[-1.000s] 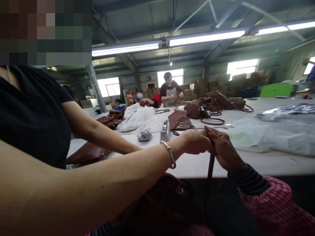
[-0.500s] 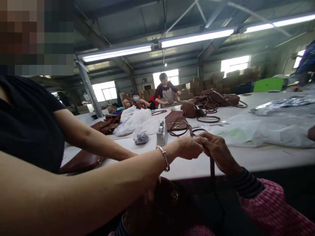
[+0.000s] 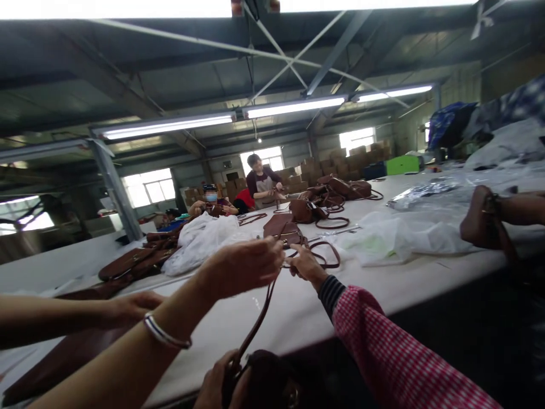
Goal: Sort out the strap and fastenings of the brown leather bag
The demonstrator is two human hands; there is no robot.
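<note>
At the bottom, my left hand is wrapped round the edge of a dark brown handbag by the foot of its strap. The thin brown strap climbs from the bag to a co-worker's hand, which wears a bracelet and has its fingers around the upper strap. Facing those fingertips is my right hand, in a red checked sleeve. Its index finger stretches forward and I see nothing clearly gripped in it. Whether it touches the strap is hidden. Beyond lies another brown handbag with a looped strap.
Across the white table lie white plastic wrapping, clear plastic bags and several brown handbags. The co-worker's other hand rests at left on a brown bag. Another brown bag is at right, beside an arm. Two people work across the table.
My right hand has moved left and loosened from the strap's end, its index finger now extended. The strap now runs up to the co-worker's hand. The view has tilted up and turned right.
</note>
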